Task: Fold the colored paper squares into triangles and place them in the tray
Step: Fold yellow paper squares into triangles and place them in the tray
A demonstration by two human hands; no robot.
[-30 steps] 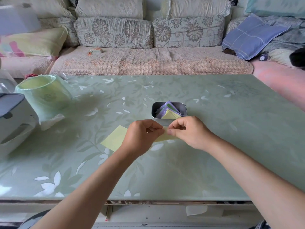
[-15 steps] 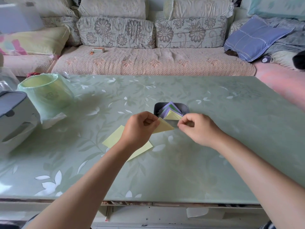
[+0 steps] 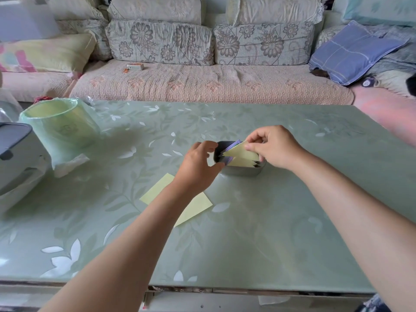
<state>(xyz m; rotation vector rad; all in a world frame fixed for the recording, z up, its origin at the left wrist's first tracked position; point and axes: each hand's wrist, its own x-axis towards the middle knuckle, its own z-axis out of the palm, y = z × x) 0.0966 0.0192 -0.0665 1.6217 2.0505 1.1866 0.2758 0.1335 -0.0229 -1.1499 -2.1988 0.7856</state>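
Right hand [image 3: 273,146] pinches yellow triangle [image 3: 239,151] over tray [image 3: 242,171].

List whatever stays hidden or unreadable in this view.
- Head view: count of papers in the tray, covered by the yellow triangle the right hand pinches.
- Yellow square: middle under the left forearm.
- Left hand: whether it touches the tray, unclear.
- Box on the sofa: label too small.
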